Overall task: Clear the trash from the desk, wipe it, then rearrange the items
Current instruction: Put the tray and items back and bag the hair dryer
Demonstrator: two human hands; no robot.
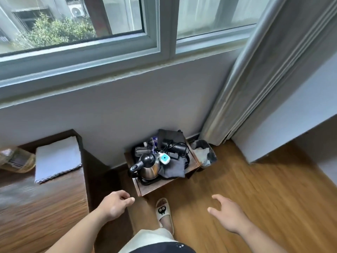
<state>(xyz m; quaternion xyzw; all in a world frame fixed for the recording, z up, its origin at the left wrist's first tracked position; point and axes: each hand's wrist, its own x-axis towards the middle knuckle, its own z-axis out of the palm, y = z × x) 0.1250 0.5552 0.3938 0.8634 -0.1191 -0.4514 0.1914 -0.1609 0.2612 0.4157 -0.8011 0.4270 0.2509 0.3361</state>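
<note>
The brown wooden desk (42,203) fills the lower left. A folded white cloth (57,158) lies on its far end, and a clear plastic bottle (15,159) lies at the left edge beside it. A small black trash bin (209,152) with crumpled paper in it stands on the floor by the curtain. My left hand (115,205) hovers off the desk's right edge, fingers loosely curled with nothing in them. My right hand (226,214) hangs over the floor, fingers spread, holding nothing.
A low wooden stool (155,187) by the wall carries a steel kettle (148,167), a grey cloth, a white-and-blue plug, black cables and a black box. A grey curtain (255,88) hangs at the right. My slippered foot (164,212) stands on the wooden floor.
</note>
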